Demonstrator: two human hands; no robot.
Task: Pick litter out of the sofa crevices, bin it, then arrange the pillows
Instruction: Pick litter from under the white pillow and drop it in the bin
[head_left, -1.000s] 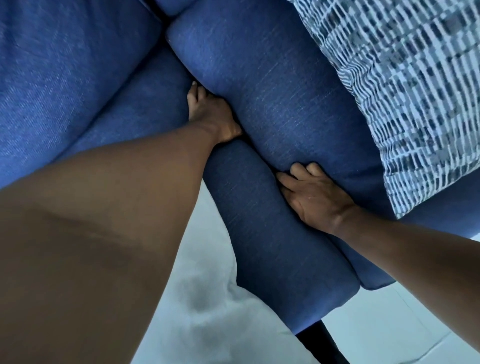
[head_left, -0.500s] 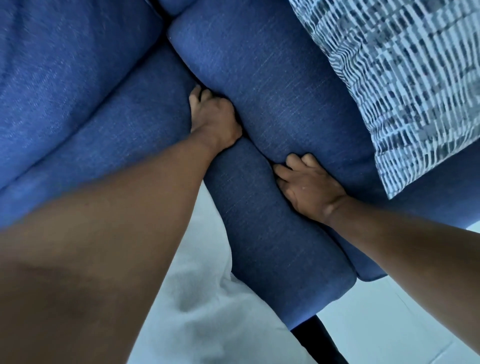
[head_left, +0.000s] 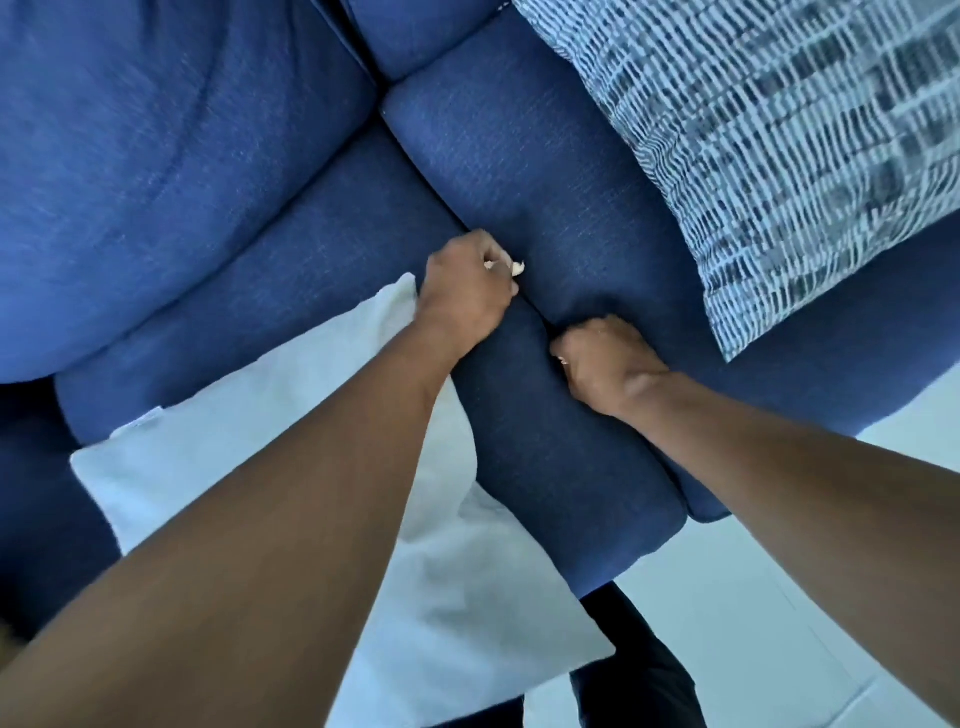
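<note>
we pull litter (head_left: 517, 268) out of the sofa crevice (head_left: 535, 306), at the middle of the frame.
our left hand (head_left: 467, 291) pinches the pale scrap just above the gap; our right hand (head_left: 605, 364), fingers curled, presses the seat cushion (head_left: 545, 197) aside to open it.

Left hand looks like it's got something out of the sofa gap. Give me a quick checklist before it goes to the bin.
1. Litter in grip: ok. The left hand pinches a small pale scrap.
2. Scrap out of the gap: ok, it shows above the seat fabric.
3. Right hand on the gap: ok, fingers pushed in between the cushions; holding anything, cannot tell.
4. More litter in the gap: cannot tell, inside hidden.
5. Bin in sight: not ok, none in view.
6. Pillows arranged: not ok; white pillow lies under the left arm, patterned pillow tilted.
</note>
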